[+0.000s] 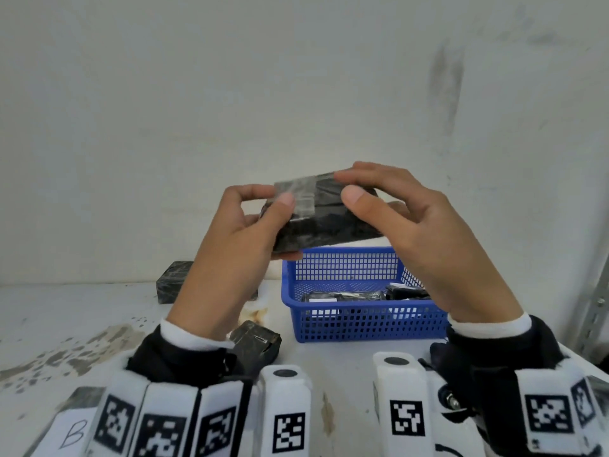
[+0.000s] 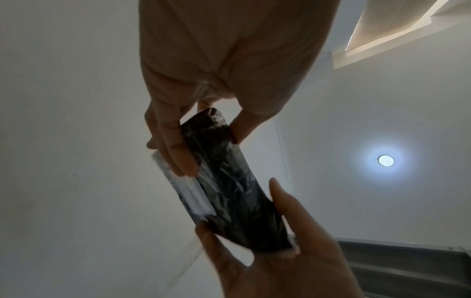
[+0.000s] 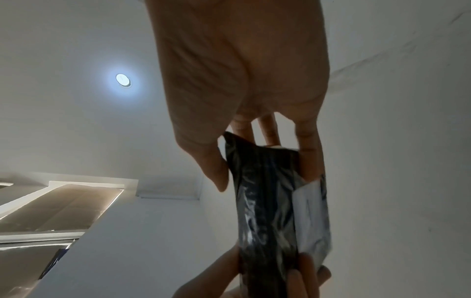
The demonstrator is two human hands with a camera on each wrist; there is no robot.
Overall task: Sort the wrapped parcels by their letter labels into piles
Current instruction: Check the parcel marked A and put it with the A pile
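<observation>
The parcel [image 1: 324,214] is being held up at the centre of the frame, above the basket [image 1: 362,321] and clear of the desk [image 1: 66,311]. The left hand [image 1: 244,232] is pinching its left end, thumb on the taped face and fingers behind; the right hand [image 1: 405,222] is clamping the right end the same way. It is looking light and stiff, a small block under glossy black wrap and clear tape, likely slippery, so the short ends are seeming the best places to grip. A white label is showing on one side in the wrist views, but its letter is too blurred to read.

Lower down, more parcels are lying in the blue mesh basket, one [image 1: 173,282] is sitting at middle left by the wall, another [image 1: 257,343] below centre, and a label marked B [image 1: 71,433] at lower left. The desk is pale and stained; the wall behind is plain and off-white.
</observation>
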